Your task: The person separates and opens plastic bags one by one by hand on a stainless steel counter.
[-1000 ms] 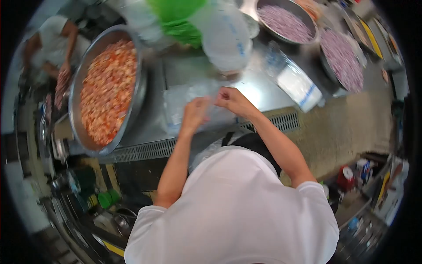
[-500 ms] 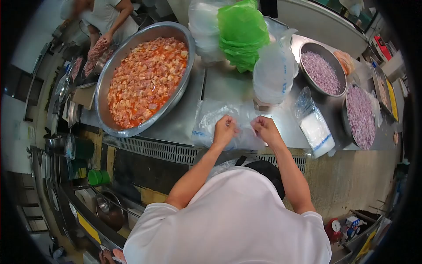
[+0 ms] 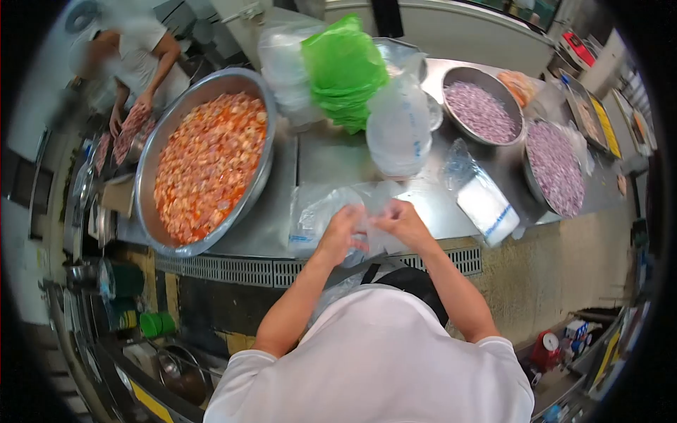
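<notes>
Thin clear plastic bags (image 3: 310, 220) lie on the steel table in front of me. My right hand (image 3: 403, 224) is closed, pinching the edge of a clear plastic bag. My left hand (image 3: 340, 236) is beside it over the same plastic, its fingers parted and slightly blurred. Just beyond my hands stands a stack of clear bags (image 3: 398, 130) with blue print. To the right lies a packet of white bags (image 3: 488, 209) in clear wrap.
A large metal basin (image 3: 266, 158) of diced, red-sauced meat stands left. Green bags (image 3: 345, 77) are piled at the back beside more clear bags (image 3: 285, 77). Bowls of chopped onion (image 3: 483, 113) stand right. Another person (image 3: 151, 63) handles minced meat at far left.
The view has shifted, so the table things sit further left. My left hand has gone from a pinch to parted fingers. The right hand still grips the plastic.
</notes>
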`<action>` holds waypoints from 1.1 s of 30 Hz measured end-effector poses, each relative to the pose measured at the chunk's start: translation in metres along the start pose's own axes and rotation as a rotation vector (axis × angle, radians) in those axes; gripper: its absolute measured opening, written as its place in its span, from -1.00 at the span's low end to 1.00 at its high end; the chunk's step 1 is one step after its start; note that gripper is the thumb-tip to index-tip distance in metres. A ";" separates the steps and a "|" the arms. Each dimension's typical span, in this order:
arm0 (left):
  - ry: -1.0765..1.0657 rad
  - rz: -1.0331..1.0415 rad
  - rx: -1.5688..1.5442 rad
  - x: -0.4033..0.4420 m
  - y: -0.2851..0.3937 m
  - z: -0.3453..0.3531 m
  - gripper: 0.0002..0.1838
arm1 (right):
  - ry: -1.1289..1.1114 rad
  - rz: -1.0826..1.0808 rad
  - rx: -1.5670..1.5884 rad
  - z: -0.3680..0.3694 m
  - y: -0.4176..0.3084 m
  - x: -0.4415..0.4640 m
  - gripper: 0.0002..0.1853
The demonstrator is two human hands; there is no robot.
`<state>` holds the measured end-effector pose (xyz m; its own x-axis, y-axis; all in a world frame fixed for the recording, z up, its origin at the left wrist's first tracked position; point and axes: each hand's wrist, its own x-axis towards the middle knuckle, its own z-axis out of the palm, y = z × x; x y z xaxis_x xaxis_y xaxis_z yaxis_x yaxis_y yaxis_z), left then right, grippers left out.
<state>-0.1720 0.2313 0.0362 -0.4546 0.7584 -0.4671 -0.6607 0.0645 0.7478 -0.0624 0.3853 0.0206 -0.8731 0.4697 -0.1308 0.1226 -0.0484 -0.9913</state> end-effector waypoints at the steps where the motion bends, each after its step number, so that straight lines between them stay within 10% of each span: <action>1: -0.031 0.087 0.266 -0.001 -0.006 0.007 -0.70 | -0.054 -0.040 -0.046 0.006 -0.005 -0.005 -0.57; 7: 0.006 0.112 -0.276 -0.005 0.012 0.010 -0.65 | 0.107 -0.027 -0.110 -0.012 -0.035 -0.019 -0.62; 10: -0.119 0.055 -0.006 0.004 -0.013 0.015 -0.63 | -0.020 -0.361 -0.143 0.003 -0.019 -0.025 -0.64; 13: -0.132 -0.058 -0.452 -0.022 0.041 0.036 -0.59 | 0.379 -0.521 -0.310 -0.033 -0.018 -0.009 -0.68; 16: -0.786 0.018 -0.077 -0.030 0.048 0.024 -0.58 | 0.520 -0.374 -0.136 -0.087 -0.060 0.004 -0.65; 17: -0.603 -0.071 0.097 -0.041 0.061 0.043 -0.60 | 0.416 -0.457 0.107 -0.086 -0.087 -0.001 -0.68; 19: -0.435 0.590 0.974 -0.032 0.096 0.050 -0.66 | 0.124 -0.586 0.352 -0.081 -0.173 -0.034 -0.66; 21: -0.251 1.083 1.062 -0.028 0.158 0.081 -0.80 | -0.408 -0.870 -0.018 -0.086 -0.228 -0.047 -0.73; 23: 0.078 1.808 1.497 -0.006 0.226 0.108 -0.84 | -0.199 -0.938 -0.637 -0.076 -0.258 -0.023 -0.79; 25: -0.051 2.019 1.556 0.030 0.247 0.121 -0.79 | -0.054 -0.856 -1.078 -0.081 -0.258 0.019 -0.82; 28: -0.281 0.960 1.930 0.125 0.206 0.066 -0.75 | 0.010 -0.698 -1.206 -0.108 -0.146 0.090 -0.79; 30: -0.312 1.381 1.274 0.153 0.142 0.030 -0.78 | 0.102 -0.770 -0.976 -0.114 -0.075 0.097 -0.75; 33: -0.071 1.215 1.289 0.154 0.085 0.019 -0.76 | 0.301 -0.766 -0.839 -0.096 -0.041 0.076 -0.74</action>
<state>-0.2873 0.3659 0.0367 -0.2377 0.7836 0.5740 0.8580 -0.1077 0.5022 -0.0883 0.5076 0.0526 -0.7210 0.3185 0.6154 -0.0158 0.8803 -0.4742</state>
